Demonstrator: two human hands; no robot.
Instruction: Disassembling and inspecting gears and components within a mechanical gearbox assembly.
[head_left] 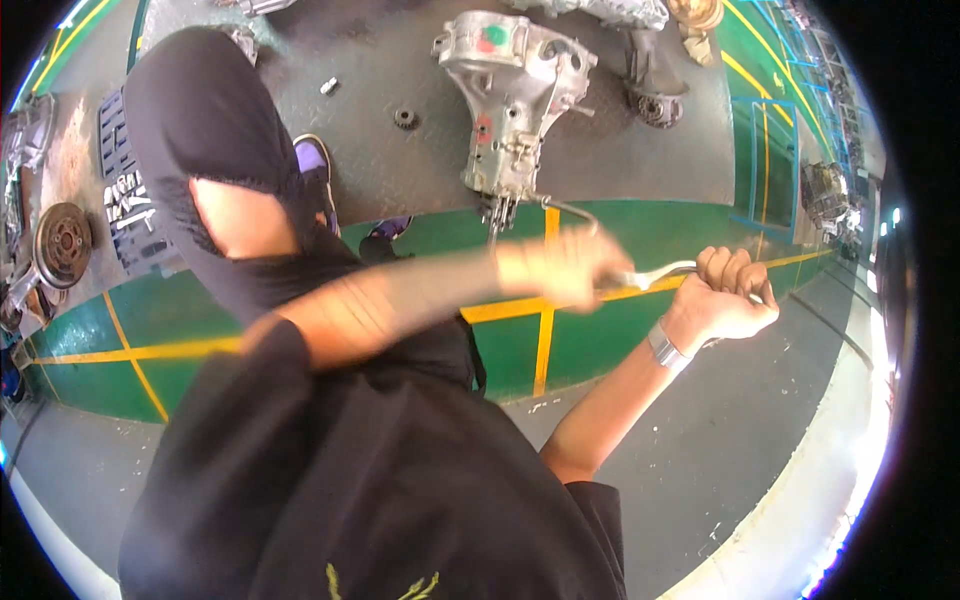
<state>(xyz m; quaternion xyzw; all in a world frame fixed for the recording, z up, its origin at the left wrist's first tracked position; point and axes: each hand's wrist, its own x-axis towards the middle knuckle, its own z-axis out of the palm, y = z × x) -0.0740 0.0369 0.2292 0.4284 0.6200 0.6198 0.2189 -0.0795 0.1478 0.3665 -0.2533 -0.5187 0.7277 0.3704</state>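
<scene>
A silver bent metal tool (pixel 655 276), like a cranked wrench handle, spans the gap between my hands; its exact kind is unclear. My right hand (pixel 735 295) is closed around its right part, and a metal tip shows at the fingers. My left hand (pixel 565 265) is smeared by motion and appears curled over the tool's left end. Just beyond it stands a silver gearbox housing (pixel 515 115) with green and red paint marks. Several shafts or rods (pixel 500 212) stick out of its near end, and a thin curved rod (pixel 572 208) reaches toward my left hand.
A small gear (pixel 405 118) and a small metal cylinder (pixel 330 86) lie on the dark grey work surface (pixel 370 150). A tool tray (pixel 135 240) and a round rusty disc (pixel 62 245) are at left. More gearbox parts (pixel 650 85) stand far right.
</scene>
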